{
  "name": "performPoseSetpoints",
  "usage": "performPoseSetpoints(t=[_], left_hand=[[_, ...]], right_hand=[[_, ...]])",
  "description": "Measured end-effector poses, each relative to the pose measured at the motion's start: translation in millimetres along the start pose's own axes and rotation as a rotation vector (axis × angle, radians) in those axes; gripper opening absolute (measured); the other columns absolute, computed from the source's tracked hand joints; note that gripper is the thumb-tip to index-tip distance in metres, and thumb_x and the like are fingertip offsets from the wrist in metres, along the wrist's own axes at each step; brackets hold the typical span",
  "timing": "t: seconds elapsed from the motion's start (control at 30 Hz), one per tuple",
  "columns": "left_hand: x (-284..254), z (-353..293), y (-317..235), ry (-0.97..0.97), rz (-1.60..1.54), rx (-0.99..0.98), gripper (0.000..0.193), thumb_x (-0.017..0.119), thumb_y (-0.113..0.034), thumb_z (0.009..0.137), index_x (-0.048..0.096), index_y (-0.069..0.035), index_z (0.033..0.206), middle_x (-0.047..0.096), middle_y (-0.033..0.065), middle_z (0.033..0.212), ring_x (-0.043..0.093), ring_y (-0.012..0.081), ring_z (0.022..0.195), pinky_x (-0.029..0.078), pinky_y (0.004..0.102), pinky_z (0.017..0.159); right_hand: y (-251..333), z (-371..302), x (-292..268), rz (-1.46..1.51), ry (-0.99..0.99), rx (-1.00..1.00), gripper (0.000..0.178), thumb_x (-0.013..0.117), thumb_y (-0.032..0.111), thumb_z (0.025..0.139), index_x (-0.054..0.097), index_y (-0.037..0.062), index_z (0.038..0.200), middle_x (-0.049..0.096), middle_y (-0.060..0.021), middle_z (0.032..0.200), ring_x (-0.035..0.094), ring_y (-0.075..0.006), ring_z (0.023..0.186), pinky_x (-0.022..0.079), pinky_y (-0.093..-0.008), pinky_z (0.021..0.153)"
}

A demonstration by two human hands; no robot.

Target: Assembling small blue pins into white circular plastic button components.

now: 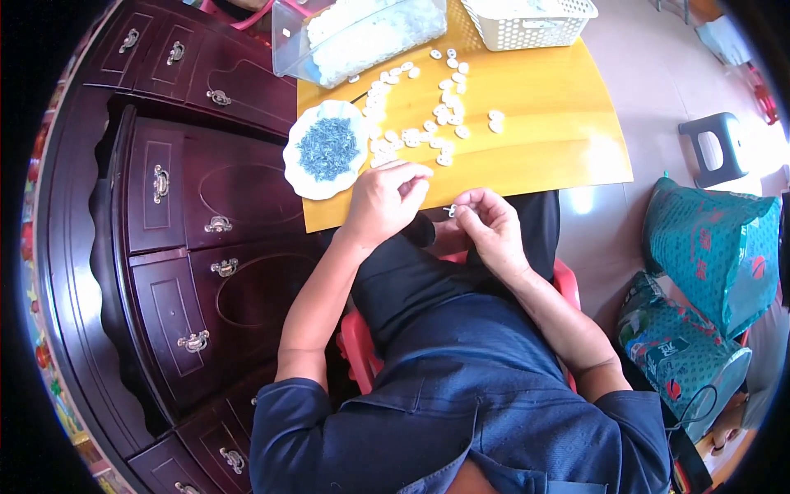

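My right hand [492, 224] is pinching a small white plastic piece [452, 211] just off the table's near edge; a thin pin-like bit sticks out of it. My left hand [383, 198] is curled over the table edge with thumb and fingers close together; whatever is between them is too small to make out. Just beyond it lie several small white oval pieces [410, 138] with dark holes, scattered on the yellow table [543, 123]. To the left, a white scalloped dish [296, 165] holds a heap of small dark metal pins [327, 150], perhaps nails or screws.
At the back of the table stand a clear plastic bin [288, 41] full of whitish pieces and a white perforated basket [535, 31]. Dark wooden drawers [206, 181] line the left. Teal bags [708, 247] and a dark stool [712, 148] are on the right. Another person's hand [726, 430] shows lower right.
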State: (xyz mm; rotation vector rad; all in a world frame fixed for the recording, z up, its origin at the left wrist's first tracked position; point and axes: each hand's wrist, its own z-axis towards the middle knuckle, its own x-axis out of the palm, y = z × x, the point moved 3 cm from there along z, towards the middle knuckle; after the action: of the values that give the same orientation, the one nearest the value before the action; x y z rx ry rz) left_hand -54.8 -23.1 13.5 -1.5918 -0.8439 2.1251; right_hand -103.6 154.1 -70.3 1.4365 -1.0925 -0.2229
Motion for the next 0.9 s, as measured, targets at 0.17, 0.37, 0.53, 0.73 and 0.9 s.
performPoseSetpoints(t=[0.17,0.37,0.53,0.73,0.9], left_hand=[[21.2,10.1,7.4,-0.071,0.128,0.094,0.018,0.071,-0.004,0.085,0.073,-0.007,0.103,0.070,0.0077,0.088,0.067,0.0211,0.066,0.054,0.0328,0.062],[33.9,16.6,8.3,-0.118,0.245,0.215,0.012,0.070,-0.015,0.088,0.073,-0.012,0.099,0.068,0.0072,0.090,0.069,0.0298,0.077,0.057,0.0403,0.067],[36.7,17.9,10.9,-0.119,0.321,0.234,0.011,0.067,-0.016,0.090,0.072,-0.011,0.099,0.067,0.0073,0.087,0.070,0.0299,0.076,0.057,0.0405,0.065],[40.3,6.5,18.1,-0.035,0.232,0.100,0.011,0.066,-0.014,0.094,0.069,-0.007,0.100,0.069,0.0118,0.081,0.070,0.0320,0.073,0.055,0.0409,0.063],[39.4,-23.0,-31.9,0.060,-0.198,0.029,0.009,0.068,-0.004,0.091,0.069,-0.003,0.100,0.071,0.0154,0.082,0.071,0.0339,0.072,0.055,0.0381,0.063]], right_hand=[[2.1,0.6,1.0,0.073,-0.035,0.020,0.010,0.061,0.007,0.100,0.064,0.0032,0.108,0.064,0.0022,0.085,0.058,-0.0042,0.068,0.048,-0.0194,0.062],[5.1,2.6,-4.1,0.118,-0.054,0.053,0.012,0.061,0.008,0.099,0.065,0.0034,0.109,0.066,0.0003,0.086,0.060,-0.0058,0.071,0.050,-0.0209,0.064],[6.2,2.6,-3.4,0.142,-0.050,0.045,0.011,0.061,0.007,0.099,0.065,0.0030,0.109,0.066,0.0003,0.088,0.060,-0.0056,0.074,0.049,-0.0205,0.068],[3.0,5.0,-10.6,0.223,-0.078,0.071,0.011,0.063,0.006,0.097,0.065,0.0038,0.108,0.068,-0.0011,0.092,0.061,-0.0072,0.079,0.051,-0.0223,0.072],[1.2,12.4,-20.1,0.525,-0.162,0.007,0.011,0.062,0.005,0.098,0.064,0.0047,0.109,0.067,-0.0038,0.095,0.064,-0.0126,0.079,0.055,-0.0285,0.077]])
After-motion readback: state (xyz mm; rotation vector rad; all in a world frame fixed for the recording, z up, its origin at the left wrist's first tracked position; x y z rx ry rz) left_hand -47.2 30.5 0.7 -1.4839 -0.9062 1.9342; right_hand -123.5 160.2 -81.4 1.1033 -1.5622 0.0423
